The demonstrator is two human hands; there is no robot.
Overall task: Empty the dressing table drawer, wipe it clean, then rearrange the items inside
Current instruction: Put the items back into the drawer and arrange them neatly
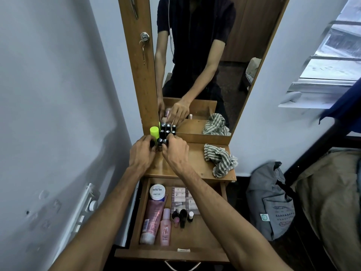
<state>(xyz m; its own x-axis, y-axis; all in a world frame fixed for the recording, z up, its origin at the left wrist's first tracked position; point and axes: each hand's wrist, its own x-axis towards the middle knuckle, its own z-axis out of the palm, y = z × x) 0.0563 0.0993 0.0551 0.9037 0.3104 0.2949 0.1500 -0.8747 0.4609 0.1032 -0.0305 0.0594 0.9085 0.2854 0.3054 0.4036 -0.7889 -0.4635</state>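
Drawer: nearest the viewer, pulled out below the surface. It holds items already laid in order, so the rearranging step seems under way.
Drawer contents: a pink tube and a pink bottle lie side by side at the left. A white jar sits behind them, a row of pale small bottles to its right, a few nail polish bottles in front of that row.
Surface: wooden top above the drawer, both forearms reaching over it.
Left hand: its grip is curled round a small dark-capped bottle at the cluster's left edge.
Right hand: fingertips pinch a dark cap at the cluster's front.
Lipstick cluster: small dark tubes standing upright, packed together against the mirror. Likely light, hard and smooth, easily toppled; best taken by the body, a few at once.
Green-capped bottle: upright, just left of the cluster.
Striped cloth: crumpled at the surface's right, soft and limp.
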